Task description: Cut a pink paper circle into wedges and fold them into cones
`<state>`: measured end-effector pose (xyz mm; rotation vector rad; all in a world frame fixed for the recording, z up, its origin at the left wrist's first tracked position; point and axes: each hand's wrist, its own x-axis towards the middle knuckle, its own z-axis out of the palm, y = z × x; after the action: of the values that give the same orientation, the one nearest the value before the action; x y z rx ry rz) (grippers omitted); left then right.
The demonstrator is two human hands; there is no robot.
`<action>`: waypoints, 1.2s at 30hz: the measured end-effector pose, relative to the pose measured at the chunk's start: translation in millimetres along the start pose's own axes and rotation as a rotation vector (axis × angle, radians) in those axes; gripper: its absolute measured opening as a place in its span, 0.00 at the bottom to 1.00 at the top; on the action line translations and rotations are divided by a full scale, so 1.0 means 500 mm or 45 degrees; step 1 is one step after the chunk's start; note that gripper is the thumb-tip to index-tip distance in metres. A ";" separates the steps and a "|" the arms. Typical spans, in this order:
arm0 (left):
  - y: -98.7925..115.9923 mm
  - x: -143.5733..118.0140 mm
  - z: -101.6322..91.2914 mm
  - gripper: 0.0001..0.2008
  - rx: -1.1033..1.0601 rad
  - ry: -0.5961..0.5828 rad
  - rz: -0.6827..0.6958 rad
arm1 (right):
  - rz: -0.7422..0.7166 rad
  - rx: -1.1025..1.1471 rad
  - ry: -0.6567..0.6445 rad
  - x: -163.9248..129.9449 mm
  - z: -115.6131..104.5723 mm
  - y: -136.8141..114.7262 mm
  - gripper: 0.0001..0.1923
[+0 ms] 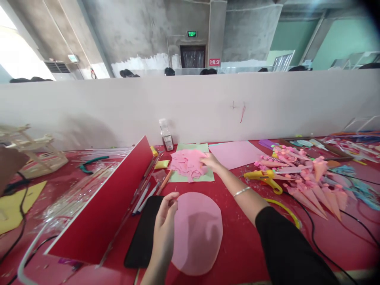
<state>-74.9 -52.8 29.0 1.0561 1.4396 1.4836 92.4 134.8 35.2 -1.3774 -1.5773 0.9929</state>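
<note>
My left hand [165, 227] pinches the upper left edge of a round pink paper disc [198, 233] and holds it just above the red table. My right hand [211, 161] stretches forward, its fingers resting on a heap of pink paper scraps [187, 163] that lies on a light green sheet [194, 174]. Whether it grips a scrap I cannot tell. A bracelet sits on the right wrist, and the sleeve is black.
A black tablet [142, 237] lies under my left hand. A red divider board [107, 209] stands at the left, pens [147, 194] beside it. A yellow glue gun [264, 178], pink paper cones [311, 190], a pink sheet [234, 152] and cables [326, 245] fill the right. A glue bottle [166, 136] stands by the white partition.
</note>
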 end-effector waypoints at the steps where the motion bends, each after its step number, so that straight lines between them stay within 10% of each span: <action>1: 0.003 -0.005 -0.009 0.10 0.060 -0.041 0.055 | -0.006 -0.049 0.020 0.015 0.006 0.002 0.09; 10: -0.020 -0.040 -0.070 0.13 1.048 -0.434 0.649 | -0.196 -0.413 0.134 0.019 -0.014 0.000 0.21; 16: -0.107 -0.082 -0.063 0.33 1.755 -0.284 1.028 | -0.407 -0.466 -0.522 -0.165 -0.049 -0.021 0.17; 22: -0.117 -0.125 -0.052 0.40 1.706 -0.613 0.991 | -0.600 -0.657 -0.935 -0.429 -0.061 0.026 0.41; 28: -0.059 -0.157 -0.041 0.53 1.567 -1.213 0.658 | -0.485 -0.867 -0.692 -0.537 -0.082 0.086 0.38; 33: -0.054 -0.158 -0.044 0.40 1.449 -1.188 0.762 | -0.444 -0.864 -0.575 -0.548 -0.117 0.078 0.20; 36: -0.057 -0.152 -0.043 0.33 1.400 -1.102 0.768 | -0.480 -0.893 -0.584 -0.554 -0.113 0.078 0.29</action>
<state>-69.9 -130.3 -2.1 2.5536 1.2486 0.2482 183.0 -133.8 0.1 -1.2451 -2.5879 0.5547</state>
